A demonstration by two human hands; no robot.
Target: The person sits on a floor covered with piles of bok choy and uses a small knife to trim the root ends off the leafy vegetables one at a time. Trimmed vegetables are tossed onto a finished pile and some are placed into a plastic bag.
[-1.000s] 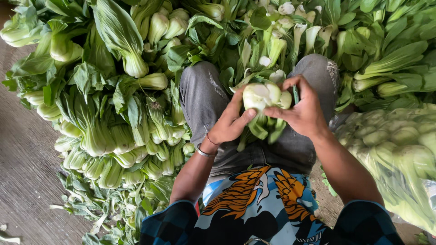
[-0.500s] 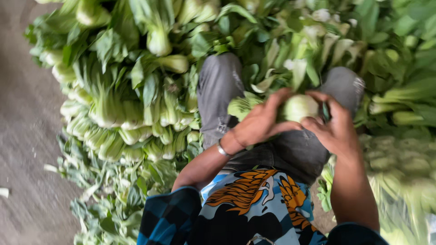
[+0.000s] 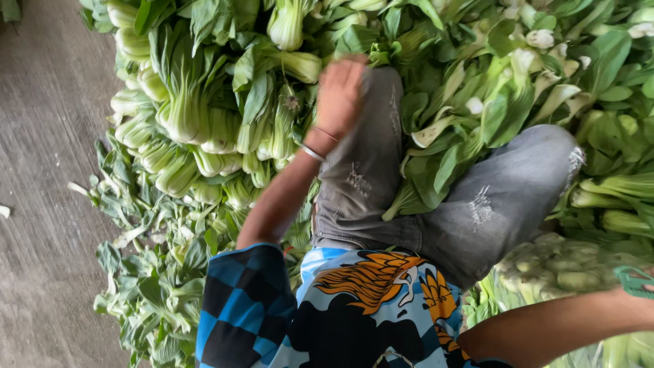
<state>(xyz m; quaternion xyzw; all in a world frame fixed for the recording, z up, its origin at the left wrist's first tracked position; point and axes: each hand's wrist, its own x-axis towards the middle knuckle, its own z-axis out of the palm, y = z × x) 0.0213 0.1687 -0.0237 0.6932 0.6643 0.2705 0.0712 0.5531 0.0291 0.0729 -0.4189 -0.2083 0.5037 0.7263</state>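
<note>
I sit with grey-jeaned knees point(image 3: 490, 204) among heaps of bok choy. My left hand point(image 3: 340, 92) is blurred, raised over my left knee, right next to the stacked bok choy heads point(image 3: 204, 129). Only its back shows, so I cannot see whether it holds anything. A thin bracelet point(image 3: 312, 152) circles that wrist. My right forearm point(image 3: 558, 320) stretches to the frame's right edge, and the hand itself is out of view. Loose green leaves point(image 3: 449, 150) lie between my knees.
Trimmed leaves point(image 3: 157, 272) litter the floor at my left. Bare grey concrete point(image 3: 41, 204) runs along the left side. A pale packed bundle of bok choy point(image 3: 565, 266) sits by my right knee, with a green strap point(image 3: 637, 281) at the edge. More bok choy point(image 3: 599, 75) fills the right.
Both hands held one bok choy head over my lap; now they have parted. The left hand swung to the stacked pile, the right arm reached off to the right. The head is gone from view.
</note>
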